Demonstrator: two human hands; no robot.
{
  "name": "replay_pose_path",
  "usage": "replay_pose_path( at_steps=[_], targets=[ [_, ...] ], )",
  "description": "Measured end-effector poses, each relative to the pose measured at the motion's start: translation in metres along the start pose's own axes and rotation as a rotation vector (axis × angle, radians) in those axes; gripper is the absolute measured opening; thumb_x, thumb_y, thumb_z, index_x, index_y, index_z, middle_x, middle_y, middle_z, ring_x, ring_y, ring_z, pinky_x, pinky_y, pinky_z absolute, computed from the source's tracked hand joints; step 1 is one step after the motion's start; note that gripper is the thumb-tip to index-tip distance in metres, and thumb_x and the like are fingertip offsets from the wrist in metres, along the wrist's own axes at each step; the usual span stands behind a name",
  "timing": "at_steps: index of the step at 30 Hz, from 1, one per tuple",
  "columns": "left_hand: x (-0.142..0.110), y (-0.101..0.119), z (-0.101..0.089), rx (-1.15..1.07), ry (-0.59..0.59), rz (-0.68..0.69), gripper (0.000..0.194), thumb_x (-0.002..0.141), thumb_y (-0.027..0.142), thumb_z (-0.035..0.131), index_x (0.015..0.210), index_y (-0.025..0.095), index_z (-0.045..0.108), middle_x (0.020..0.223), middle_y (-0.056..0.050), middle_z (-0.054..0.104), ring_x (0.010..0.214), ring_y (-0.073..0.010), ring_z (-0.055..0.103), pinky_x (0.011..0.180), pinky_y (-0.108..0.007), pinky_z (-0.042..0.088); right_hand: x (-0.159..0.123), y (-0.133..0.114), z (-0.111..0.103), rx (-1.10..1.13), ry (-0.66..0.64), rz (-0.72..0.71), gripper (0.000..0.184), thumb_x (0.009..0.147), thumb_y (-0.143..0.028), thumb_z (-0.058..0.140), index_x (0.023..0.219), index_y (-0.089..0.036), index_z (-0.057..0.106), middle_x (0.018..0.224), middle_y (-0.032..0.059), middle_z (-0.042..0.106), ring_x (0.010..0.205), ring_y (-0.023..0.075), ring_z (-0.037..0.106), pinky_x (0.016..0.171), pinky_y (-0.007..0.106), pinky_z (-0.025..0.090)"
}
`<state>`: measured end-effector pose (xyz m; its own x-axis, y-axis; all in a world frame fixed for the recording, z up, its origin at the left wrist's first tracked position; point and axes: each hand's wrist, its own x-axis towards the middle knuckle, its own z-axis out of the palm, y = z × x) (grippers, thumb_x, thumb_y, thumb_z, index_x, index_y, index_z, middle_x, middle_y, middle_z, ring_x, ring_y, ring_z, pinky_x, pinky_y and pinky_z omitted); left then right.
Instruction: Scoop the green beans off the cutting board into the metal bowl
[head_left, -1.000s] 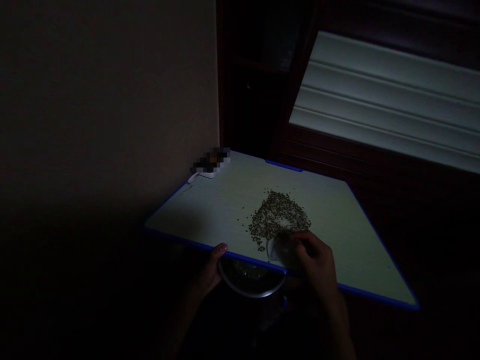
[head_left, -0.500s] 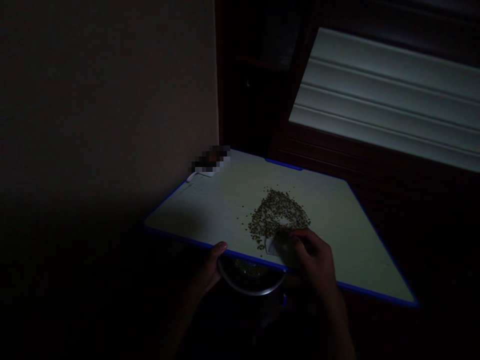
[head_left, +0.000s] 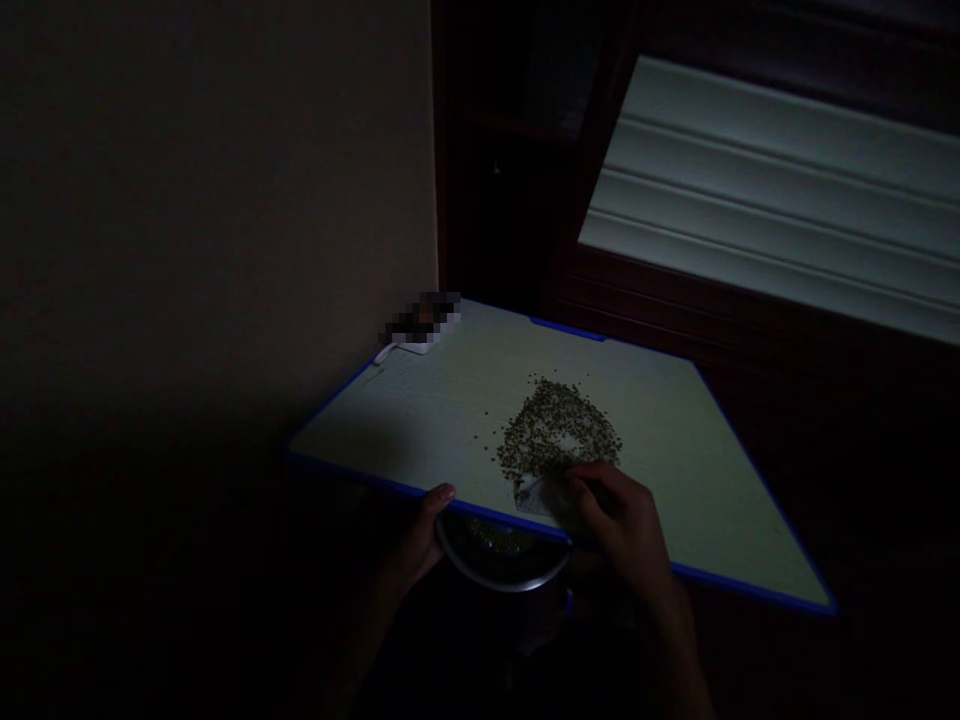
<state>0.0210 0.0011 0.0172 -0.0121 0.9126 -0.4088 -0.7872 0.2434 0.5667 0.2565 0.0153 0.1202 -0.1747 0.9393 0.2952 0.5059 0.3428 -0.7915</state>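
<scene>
A heap of small dark seeds or beans (head_left: 551, 425) is spread on a pale board (head_left: 720, 500) with a blue rim. Over the heap's near side my right hand (head_left: 622, 520) is closed, thumb and forefinger together. What they pinch, if anything, I cannot make out; a pale patch beside the fingertips is too dim to name. My left hand (head_left: 426, 535) is closed at the front edge, its thumb over the blue rim. Its other fingers are hidden at the side of a metal bowl (head_left: 510, 580). The bowl sits partly beneath the edge, with similar grains in it.
At the board's far left corner stands a blurred-out object with a white base (head_left: 420, 345). A plain wall (head_left: 225, 220) rises on the left. Dark furniture with a pale ribbed panel (head_left: 772, 190) stands behind and to the right. The room is very dim.
My right hand has shifted slightly left along the near side of the heap, and the pale patch at its fingertips has moved left too. My left hand and the bowl stay put.
</scene>
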Motion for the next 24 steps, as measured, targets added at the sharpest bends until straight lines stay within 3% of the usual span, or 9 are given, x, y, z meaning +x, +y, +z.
replay_pose_path(
  at_steps=[7,14,24],
  targets=[
    [-0.0005,-0.001,-0.0001,-0.014,0.022,0.024,0.074,0.073,0.026,0.07,0.14,0.016,0.042,0.123,-0.011,0.065,0.114,-0.0291,0.059,0.101,-0.043,0.044,-0.0004,0.0007,-0.0001,0.042,0.117,0.079,0.02,0.086,-0.035,0.057,0.091,-0.021,0.071,0.09,0.0045,0.072,0.083,0.0209,0.066,0.073,0.03,0.049],
    [0.0005,-0.0022,-0.0039,0.0,0.013,0.086,0.069,0.073,0.025,0.07,0.138,0.018,0.045,0.124,-0.01,0.064,0.117,-0.029,0.057,0.102,-0.044,0.043,0.0013,-0.0031,0.0005,0.014,0.042,-0.004,0.021,0.087,-0.034,0.056,0.094,-0.021,0.072,0.092,0.0058,0.072,0.087,0.0214,0.066,0.078,0.032,0.049],
    [0.0042,-0.0048,-0.0076,0.021,0.053,0.106,0.066,0.071,0.026,0.069,0.135,0.021,0.05,0.119,-0.008,0.067,0.117,-0.0306,0.057,0.101,-0.046,0.044,-0.0008,-0.0017,-0.0004,0.04,0.143,0.119,0.017,0.084,-0.031,0.058,0.086,-0.021,0.07,0.085,0.0025,0.072,0.082,0.0203,0.066,0.071,0.028,0.048]
  ],
)
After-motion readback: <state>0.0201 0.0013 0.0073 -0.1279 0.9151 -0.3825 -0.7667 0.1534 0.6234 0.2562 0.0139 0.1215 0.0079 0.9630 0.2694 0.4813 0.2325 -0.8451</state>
